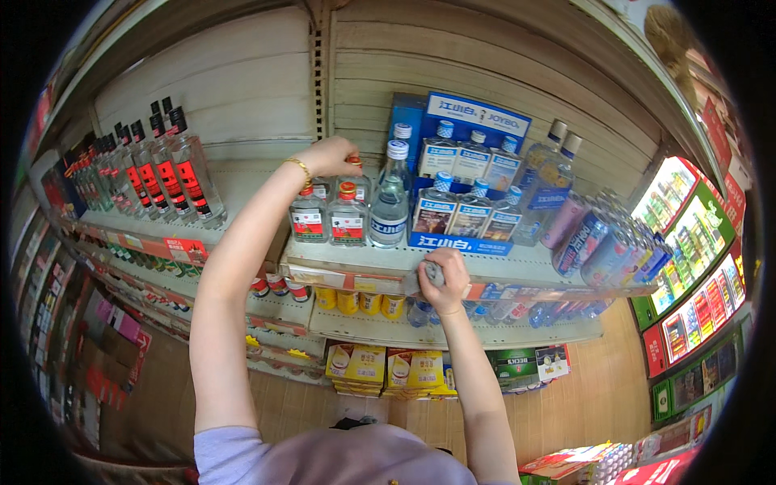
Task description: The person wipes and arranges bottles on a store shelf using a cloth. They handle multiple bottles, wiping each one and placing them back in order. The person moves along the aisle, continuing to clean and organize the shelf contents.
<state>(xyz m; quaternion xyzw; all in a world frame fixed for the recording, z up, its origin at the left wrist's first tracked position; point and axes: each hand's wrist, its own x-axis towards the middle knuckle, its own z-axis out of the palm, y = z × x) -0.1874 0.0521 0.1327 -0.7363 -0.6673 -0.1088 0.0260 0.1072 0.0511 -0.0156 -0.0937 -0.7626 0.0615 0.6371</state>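
My left hand [330,159] reaches over the shelf, its fingers closed on the red cap of a small clear glass bottle [359,182] in the back row. Two similar red-capped bottles with red, white and green labels, such as the front one [347,221], stand before it. Beside them rises a taller clear bottle [388,203] with a blue and white cap. My right hand [444,280] grips a crumpled grey cloth [418,280] at the shelf's front edge, below a blue display box [461,244] that holds several small blue-capped bottles.
Tall bottles with black caps and red labels [193,176] line the left shelf. Right of the display box are two taller bottles [548,188] and several drink cans [615,242]. Yellow cans [347,302] occupy the shelf below; yellow cartons [354,364] are stacked lower down. Lit coolers [697,242] stand at right.
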